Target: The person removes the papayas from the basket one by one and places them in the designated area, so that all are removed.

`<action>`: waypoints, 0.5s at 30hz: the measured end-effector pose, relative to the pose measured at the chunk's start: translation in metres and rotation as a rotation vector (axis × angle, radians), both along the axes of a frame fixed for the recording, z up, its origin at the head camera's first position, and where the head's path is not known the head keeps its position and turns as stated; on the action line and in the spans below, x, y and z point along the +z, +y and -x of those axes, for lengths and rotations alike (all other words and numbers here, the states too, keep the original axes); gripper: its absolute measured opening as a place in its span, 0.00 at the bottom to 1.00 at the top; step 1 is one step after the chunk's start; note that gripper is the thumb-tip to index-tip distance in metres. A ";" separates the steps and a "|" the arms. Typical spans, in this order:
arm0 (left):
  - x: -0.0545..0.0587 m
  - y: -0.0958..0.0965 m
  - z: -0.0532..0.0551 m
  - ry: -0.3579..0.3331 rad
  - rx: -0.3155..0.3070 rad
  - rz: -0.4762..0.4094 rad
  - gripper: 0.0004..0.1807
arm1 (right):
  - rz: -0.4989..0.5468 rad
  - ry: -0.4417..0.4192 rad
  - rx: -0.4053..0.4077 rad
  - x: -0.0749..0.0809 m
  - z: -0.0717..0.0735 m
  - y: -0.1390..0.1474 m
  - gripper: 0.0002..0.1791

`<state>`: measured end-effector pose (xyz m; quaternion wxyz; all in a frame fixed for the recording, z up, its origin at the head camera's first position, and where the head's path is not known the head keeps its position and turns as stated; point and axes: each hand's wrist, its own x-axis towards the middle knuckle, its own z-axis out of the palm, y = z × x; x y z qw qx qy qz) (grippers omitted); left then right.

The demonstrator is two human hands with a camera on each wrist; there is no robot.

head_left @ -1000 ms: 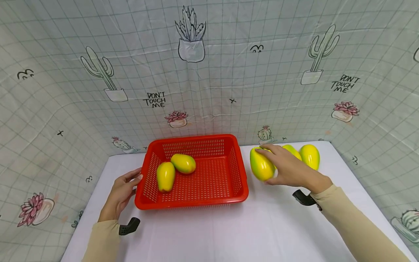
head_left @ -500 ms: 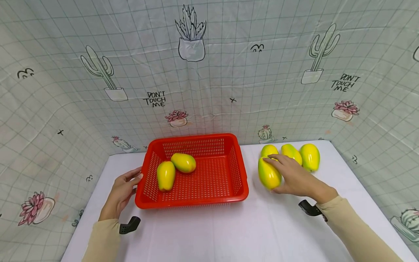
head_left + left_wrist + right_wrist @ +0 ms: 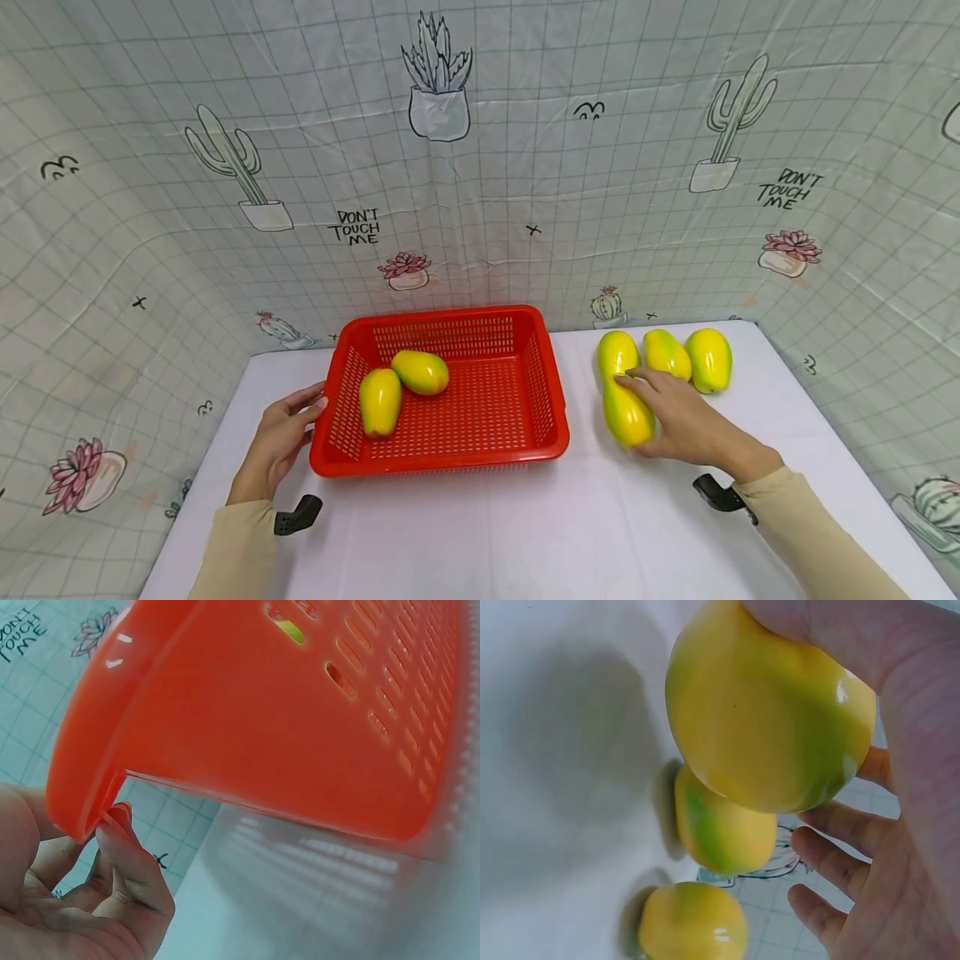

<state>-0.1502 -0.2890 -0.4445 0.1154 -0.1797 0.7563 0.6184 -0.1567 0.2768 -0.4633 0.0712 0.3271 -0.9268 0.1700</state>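
My right hand [image 3: 690,425] grips a yellow-green mango [image 3: 628,417] to the right of the red basket. In the right wrist view the thumb presses on this mango [image 3: 772,712], and its shadow lies apart from it on the table. Behind it stand three more mangoes, the nearest [image 3: 617,352] overlapped by the held one, then a middle one [image 3: 667,354] and a right one [image 3: 709,360]. My left hand [image 3: 277,437] pinches the left rim of the red plastic basket [image 3: 442,465]; its fingers [image 3: 124,855] curl under the lip. Two mangoes lie inside, one upright [image 3: 380,402], one sideways [image 3: 420,372].
A white cloth [image 3: 465,542] covers the table. Behind and beside it hangs a grid-patterned curtain [image 3: 487,192] with printed cacti. Black camera mounts, one on the left wrist [image 3: 298,515] and one on the right [image 3: 718,493], stick out over the table.
My right hand has carried the mango rightward and toward me, away from the basket, uncovering the mangoes behind it. My left hand and the basket have stayed put.
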 end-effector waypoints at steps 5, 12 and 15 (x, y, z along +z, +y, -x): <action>0.001 0.000 0.000 0.005 -0.001 0.005 0.34 | 0.002 -0.010 -0.011 -0.004 -0.003 0.002 0.51; 0.001 0.000 -0.001 0.001 0.002 0.003 0.33 | 0.000 -0.031 -0.022 -0.009 -0.005 0.004 0.52; 0.001 0.001 -0.001 -0.003 0.008 0.001 0.33 | -0.003 -0.022 -0.019 -0.011 -0.005 0.005 0.52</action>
